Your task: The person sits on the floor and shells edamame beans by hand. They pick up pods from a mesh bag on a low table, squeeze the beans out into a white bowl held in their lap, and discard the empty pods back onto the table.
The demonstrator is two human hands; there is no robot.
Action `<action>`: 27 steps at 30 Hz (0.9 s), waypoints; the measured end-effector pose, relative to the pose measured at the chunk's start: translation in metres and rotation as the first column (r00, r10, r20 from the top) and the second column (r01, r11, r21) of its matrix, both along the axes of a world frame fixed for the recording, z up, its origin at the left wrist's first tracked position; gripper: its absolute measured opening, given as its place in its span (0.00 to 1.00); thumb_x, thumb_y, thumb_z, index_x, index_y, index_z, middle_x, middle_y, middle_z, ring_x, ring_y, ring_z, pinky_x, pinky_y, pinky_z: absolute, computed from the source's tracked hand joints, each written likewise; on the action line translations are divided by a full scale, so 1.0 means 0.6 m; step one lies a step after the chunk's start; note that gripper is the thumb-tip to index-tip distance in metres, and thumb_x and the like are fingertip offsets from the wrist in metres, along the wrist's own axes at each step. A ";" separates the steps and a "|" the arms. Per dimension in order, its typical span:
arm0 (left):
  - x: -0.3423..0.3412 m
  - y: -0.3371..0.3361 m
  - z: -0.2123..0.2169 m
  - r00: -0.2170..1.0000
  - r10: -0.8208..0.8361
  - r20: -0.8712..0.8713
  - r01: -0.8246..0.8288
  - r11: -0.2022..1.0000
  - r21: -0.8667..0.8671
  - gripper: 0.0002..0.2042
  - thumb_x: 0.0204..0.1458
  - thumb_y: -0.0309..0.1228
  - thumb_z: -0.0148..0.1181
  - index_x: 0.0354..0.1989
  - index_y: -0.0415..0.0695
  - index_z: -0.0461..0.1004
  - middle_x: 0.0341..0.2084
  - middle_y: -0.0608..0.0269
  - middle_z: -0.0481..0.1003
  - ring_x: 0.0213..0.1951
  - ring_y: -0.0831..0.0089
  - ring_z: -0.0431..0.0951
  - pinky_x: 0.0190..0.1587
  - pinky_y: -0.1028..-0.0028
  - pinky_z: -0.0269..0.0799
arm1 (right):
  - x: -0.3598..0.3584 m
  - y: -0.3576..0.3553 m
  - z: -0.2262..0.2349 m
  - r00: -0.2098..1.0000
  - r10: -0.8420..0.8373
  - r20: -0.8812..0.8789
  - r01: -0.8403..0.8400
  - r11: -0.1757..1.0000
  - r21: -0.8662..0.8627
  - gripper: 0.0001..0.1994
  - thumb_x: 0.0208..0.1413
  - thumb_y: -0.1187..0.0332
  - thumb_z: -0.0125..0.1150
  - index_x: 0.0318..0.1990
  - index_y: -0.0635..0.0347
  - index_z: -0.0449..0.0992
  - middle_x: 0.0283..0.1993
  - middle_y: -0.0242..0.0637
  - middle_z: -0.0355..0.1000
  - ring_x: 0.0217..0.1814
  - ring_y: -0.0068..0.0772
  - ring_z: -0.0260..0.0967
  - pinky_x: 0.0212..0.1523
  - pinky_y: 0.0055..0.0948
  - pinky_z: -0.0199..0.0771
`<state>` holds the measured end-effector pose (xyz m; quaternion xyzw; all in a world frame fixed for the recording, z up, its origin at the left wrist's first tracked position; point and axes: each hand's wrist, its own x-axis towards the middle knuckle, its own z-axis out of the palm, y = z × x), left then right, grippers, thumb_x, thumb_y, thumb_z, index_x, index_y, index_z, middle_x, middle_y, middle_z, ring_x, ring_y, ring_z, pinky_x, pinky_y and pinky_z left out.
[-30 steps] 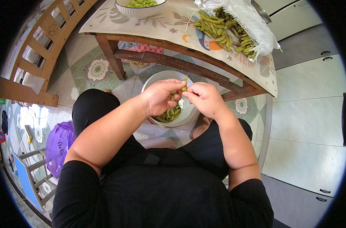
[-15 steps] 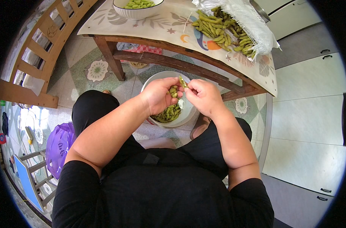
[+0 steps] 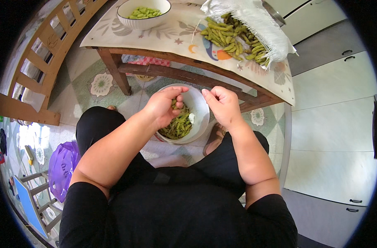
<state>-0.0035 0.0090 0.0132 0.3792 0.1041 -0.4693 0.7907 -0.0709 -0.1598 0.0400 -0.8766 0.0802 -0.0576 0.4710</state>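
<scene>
Table (image 3: 155,41): whole pods (image 3: 223,35) heaped — still to shell, apparently.
Bucket (image 3: 201,109): green husks (image 3: 178,128) inside, likely emptied.
Bowl (image 3: 139,23): loose beans (image 3: 144,13) — the done share.
Left hand (image 3: 165,105): grip curled, contents can't be told.
Right hand (image 3: 222,103): grip together, nothing visible.

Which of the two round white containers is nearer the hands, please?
The bin on the floor, holding pods, partly hidden by the left hand; the ribbed bowl sits farther, on the table.
</scene>
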 end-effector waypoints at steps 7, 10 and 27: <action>0.007 -0.002 0.005 1.000 -0.010 -0.015 0.010 1.000 -0.017 0.08 0.54 0.37 0.44 0.35 0.46 0.66 0.15 0.77 0.55 0.16 0.85 0.53 0.16 0.85 0.47 | 0.028 -0.029 0.060 0.966 -0.176 0.191 0.173 0.984 0.031 0.09 0.49 0.66 0.56 0.27 0.63 0.72 0.18 0.30 0.65 0.20 0.15 0.57 0.23 0.18 0.60; 0.011 -0.003 0.009 0.999 -0.037 -0.019 0.037 0.999 -0.023 0.10 0.54 0.38 0.44 0.35 0.46 0.66 0.14 0.77 0.55 0.16 0.85 0.52 0.16 0.85 0.46 | 0.073 -0.066 0.085 0.935 -0.164 0.315 0.257 0.925 -0.280 0.09 0.48 0.65 0.54 0.32 0.63 0.73 0.26 0.36 0.69 0.25 0.28 0.65 0.28 0.24 0.64; 0.005 0.005 0.035 0.953 0.025 0.303 -0.003 0.997 -0.074 0.08 0.49 0.31 0.53 0.35 0.42 0.70 0.15 0.77 0.60 0.18 0.87 0.56 0.18 0.85 0.51 | 0.057 -0.023 0.094 0.951 -0.285 0.122 0.209 0.880 0.427 0.09 0.54 0.67 0.48 0.32 0.65 0.71 0.20 0.26 0.63 0.20 0.14 0.58 0.18 0.14 0.56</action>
